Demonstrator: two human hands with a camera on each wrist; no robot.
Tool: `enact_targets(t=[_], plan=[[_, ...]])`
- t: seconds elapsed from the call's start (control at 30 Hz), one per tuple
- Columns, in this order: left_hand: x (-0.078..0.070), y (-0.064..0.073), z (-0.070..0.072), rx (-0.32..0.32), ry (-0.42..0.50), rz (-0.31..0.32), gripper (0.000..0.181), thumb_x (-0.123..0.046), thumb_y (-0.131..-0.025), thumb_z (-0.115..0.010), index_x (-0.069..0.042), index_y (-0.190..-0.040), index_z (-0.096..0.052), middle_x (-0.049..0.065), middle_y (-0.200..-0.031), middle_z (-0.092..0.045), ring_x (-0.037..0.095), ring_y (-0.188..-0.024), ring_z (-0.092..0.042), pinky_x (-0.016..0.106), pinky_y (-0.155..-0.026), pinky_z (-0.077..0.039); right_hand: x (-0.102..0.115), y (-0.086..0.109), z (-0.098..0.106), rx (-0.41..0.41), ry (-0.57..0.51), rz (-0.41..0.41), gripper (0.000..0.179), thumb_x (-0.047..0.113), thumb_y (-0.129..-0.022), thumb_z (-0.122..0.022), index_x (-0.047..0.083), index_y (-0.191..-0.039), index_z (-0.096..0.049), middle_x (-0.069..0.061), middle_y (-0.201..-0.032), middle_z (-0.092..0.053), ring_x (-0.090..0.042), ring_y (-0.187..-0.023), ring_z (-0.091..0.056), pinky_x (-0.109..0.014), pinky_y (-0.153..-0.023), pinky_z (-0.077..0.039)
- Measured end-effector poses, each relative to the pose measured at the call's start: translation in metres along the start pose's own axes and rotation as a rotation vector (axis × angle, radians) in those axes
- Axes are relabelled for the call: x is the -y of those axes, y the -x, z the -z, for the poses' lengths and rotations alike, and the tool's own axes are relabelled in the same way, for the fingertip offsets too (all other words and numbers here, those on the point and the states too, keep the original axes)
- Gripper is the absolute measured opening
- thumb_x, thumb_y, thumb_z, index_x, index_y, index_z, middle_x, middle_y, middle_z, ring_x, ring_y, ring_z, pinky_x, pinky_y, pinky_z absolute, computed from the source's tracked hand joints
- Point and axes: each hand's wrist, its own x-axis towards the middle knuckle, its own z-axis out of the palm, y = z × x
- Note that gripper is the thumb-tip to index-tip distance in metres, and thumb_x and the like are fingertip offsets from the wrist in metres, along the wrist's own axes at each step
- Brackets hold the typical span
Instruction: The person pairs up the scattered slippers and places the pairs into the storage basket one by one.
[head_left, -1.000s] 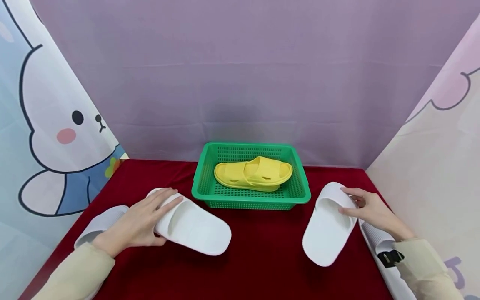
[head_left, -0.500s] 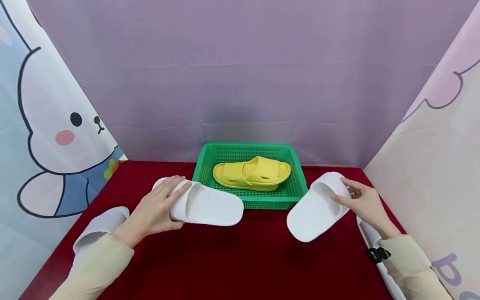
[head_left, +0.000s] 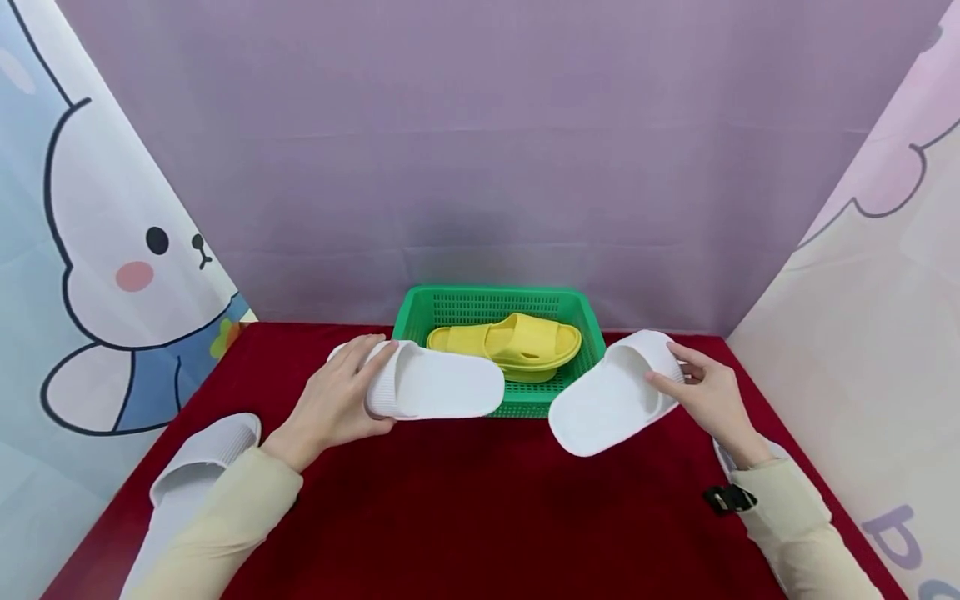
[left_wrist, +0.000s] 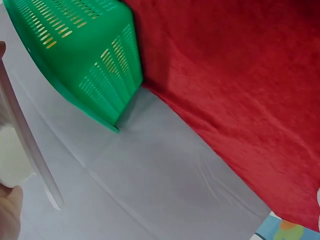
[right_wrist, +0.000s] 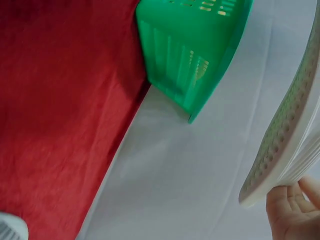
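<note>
My left hand [head_left: 341, 400] grips a white slipper [head_left: 450, 385] around its ribbed strap, fingers over the top and thumb below. The slipper's heel points right and overlaps the green basket's front left in the head view. On the other side, my right hand [head_left: 708, 392] pinches a second white slipper [head_left: 600, 404] at the strap's edge, its heel pointing down and left. Both slippers are held up above the cloth. Between and behind them stands the green basket [head_left: 517, 293], with a pair of yellow slippers [head_left: 534, 340] lying inside. In the right wrist view the held slipper's [right_wrist: 282, 135] dimpled sole shows.
Another white slipper [head_left: 213, 442] lies at the left on the red cloth [head_left: 480, 517], partly under my left sleeve. At the right, one more white slipper [head_left: 723, 457] is mostly hidden by my right forearm. A purple curtain [head_left: 480, 167] hangs behind the basket.
Both hands have lifted their white slippers and moved inward and forward toward the basket. The left slipper has turned level; the right one's heel has swung leftward.
</note>
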Motion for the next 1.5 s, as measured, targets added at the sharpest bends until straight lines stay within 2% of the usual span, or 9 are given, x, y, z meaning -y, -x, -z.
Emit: enact_targets(t=[0.17, 0.4, 0.6, 0.73, 0.83, 0.97, 1.1, 1.27, 1.5], plan=[[-0.002, -0.006, -0.002, -0.025, -0.005, -0.005, 0.095, -0.040, -0.052, -0.080, -0.012, -0.135, -0.042, 0.012, -0.130, -0.046, 0.028, -0.120, -0.042, 0.047, -0.086, -0.050, 0.006, -0.004, -0.007, -0.018, -0.033, -0.015, 0.066, 0.031, -0.080, -0.069, 0.006, -0.136, -0.043, -0.023, -0.119, -0.056, 0.010, -0.076, -0.052, -0.011, -0.062, -0.049], [-0.007, -0.013, -0.006, -0.027, -0.012, -0.012, 0.096, -0.040, -0.051, -0.080, -0.012, -0.134, -0.042, 0.012, -0.130, -0.047, 0.028, -0.119, -0.044, 0.046, -0.084, -0.051, 0.013, -0.005, -0.020, -0.132, -0.075, -0.029, 0.065, 0.030, -0.078, -0.071, 0.003, -0.133, -0.048, -0.024, -0.110, -0.062, 0.008, -0.072, -0.054, -0.010, -0.061, -0.048], [-0.013, -0.018, -0.009, -0.032, -0.009, -0.022, 0.098, -0.042, -0.051, -0.080, -0.011, -0.135, -0.041, 0.012, -0.130, -0.047, 0.029, -0.119, -0.044, 0.046, -0.084, -0.051, 0.017, -0.004, -0.028, -0.151, -0.126, -0.066, 0.067, 0.030, -0.079, -0.071, 0.003, -0.134, -0.046, -0.024, -0.110, -0.062, 0.009, -0.073, -0.054, -0.009, -0.062, -0.049], [-0.016, -0.022, -0.010, -0.032, -0.023, -0.013, 0.097, -0.043, -0.051, -0.080, -0.012, -0.135, -0.041, 0.013, -0.129, -0.047, 0.029, -0.119, -0.044, 0.046, -0.081, -0.052, 0.022, -0.004, -0.034, -0.195, -0.149, -0.092, 0.067, 0.028, -0.077, -0.073, 0.003, -0.133, -0.047, -0.023, -0.108, -0.062, 0.008, -0.072, -0.054, -0.008, -0.061, -0.048], [-0.017, -0.026, -0.010, -0.031, -0.041, 0.001, 0.097, -0.042, -0.051, -0.081, -0.012, -0.135, -0.041, 0.013, -0.129, -0.047, 0.029, -0.120, -0.043, 0.046, -0.080, -0.053, 0.026, -0.006, -0.041, -0.244, -0.167, -0.103, 0.066, 0.027, -0.075, -0.074, 0.004, -0.131, -0.049, -0.023, -0.105, -0.062, 0.005, -0.070, -0.053, -0.008, -0.060, -0.047], [-0.018, -0.031, -0.010, -0.031, -0.057, 0.017, 0.097, -0.041, -0.052, -0.081, -0.012, -0.135, -0.040, 0.013, -0.130, -0.046, 0.029, -0.120, -0.043, 0.046, -0.085, -0.051, 0.030, -0.009, -0.049, -0.299, -0.191, -0.112, 0.064, 0.025, -0.074, -0.075, 0.006, -0.130, -0.051, -0.020, -0.104, -0.063, 0.000, -0.072, -0.053, -0.007, -0.059, -0.046], [-0.020, -0.034, -0.011, -0.026, -0.052, 0.020, 0.099, -0.042, -0.052, -0.081, -0.012, -0.136, -0.039, 0.014, -0.131, -0.044, 0.029, -0.120, -0.041, 0.045, -0.090, -0.048, 0.034, -0.011, -0.055, -0.339, -0.204, -0.121, 0.065, 0.027, -0.074, -0.075, 0.008, -0.131, -0.051, -0.017, -0.107, -0.062, -0.009, -0.080, -0.054, -0.006, -0.059, -0.045], [-0.024, -0.037, -0.013, -0.027, -0.055, 0.011, 0.099, -0.041, -0.051, -0.081, -0.011, -0.136, -0.039, 0.015, -0.131, -0.044, 0.029, -0.121, -0.041, 0.046, -0.089, -0.049, 0.036, -0.011, -0.061, -0.379, -0.183, -0.122, 0.068, 0.031, -0.072, -0.075, 0.008, -0.131, -0.051, -0.016, -0.109, -0.060, -0.019, -0.089, -0.055, -0.005, -0.060, -0.042], [-0.030, -0.044, -0.017, -0.053, -0.060, 0.006, 0.099, -0.041, -0.052, -0.081, -0.011, -0.136, -0.040, 0.015, -0.132, -0.043, 0.030, -0.122, -0.041, 0.046, -0.088, -0.049, 0.038, -0.011, -0.069, -0.407, -0.170, -0.101, 0.070, 0.031, -0.072, -0.076, 0.007, -0.132, -0.049, -0.015, -0.110, -0.058, -0.020, -0.089, -0.054, -0.005, -0.059, -0.040]])
